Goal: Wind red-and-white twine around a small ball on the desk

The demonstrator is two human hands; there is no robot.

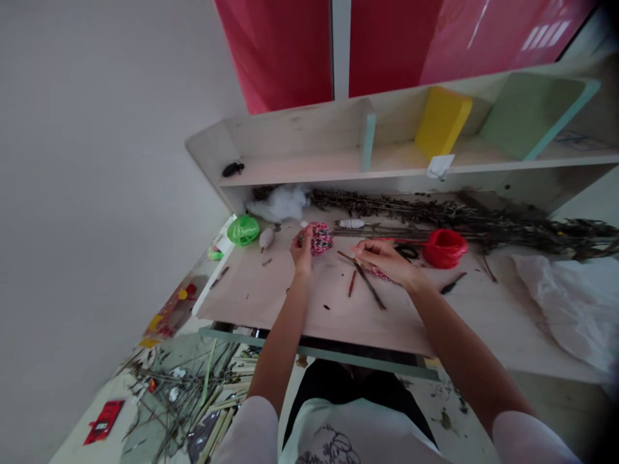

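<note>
My left hand (302, 252) is wrapped round the side of a ball of red, white and dark twine (321, 238) on the desk. Its fingers are closed against the ball. To the right, my right hand (382, 258) has thumb and fingertips pinched together. What sits in that pinch is too small to make out. Just below the fingertips, a long dark twig (371, 287) meets a shorter twig (345, 256). A strip of red-and-white twine (377, 273) shows under my right hand. A short reddish stick (352, 283) lies nearby.
A red string roll (445, 249) and black scissors handles (407, 252) lie at right. Dried branches (416, 212) run along the back beside white fluff (283, 203). Green string (243, 230) stands at left. Clear plastic (570, 303) covers the right. An open drawer (338, 354) juts out in front.
</note>
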